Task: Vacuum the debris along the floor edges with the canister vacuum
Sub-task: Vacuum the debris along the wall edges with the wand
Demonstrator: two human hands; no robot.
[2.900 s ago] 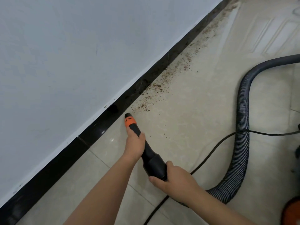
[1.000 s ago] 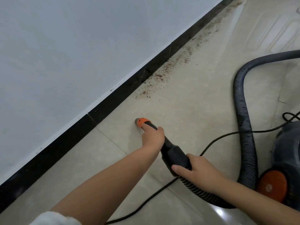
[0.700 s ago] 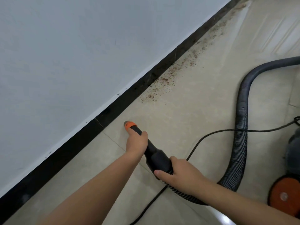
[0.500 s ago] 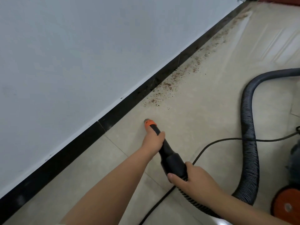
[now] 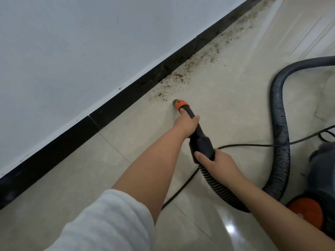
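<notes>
Debris lies along the baseboard (nozzle just beside it)

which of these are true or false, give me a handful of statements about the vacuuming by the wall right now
1. Both hands hold the vacuum nozzle. True: the left hand grips near the orange tip, the right hand grips where the hose joins.
2. The debris lies along the black baseboard. True.
3. The nozzle tip sits deep in the debris trail. False: it sits at the trail's near end, most debris beyond it.
4. The power cord runs under the hose. False: it crosses over the hose.
5. The canister stands against the wall. False: it is at the right edge, away from the wall.
</notes>
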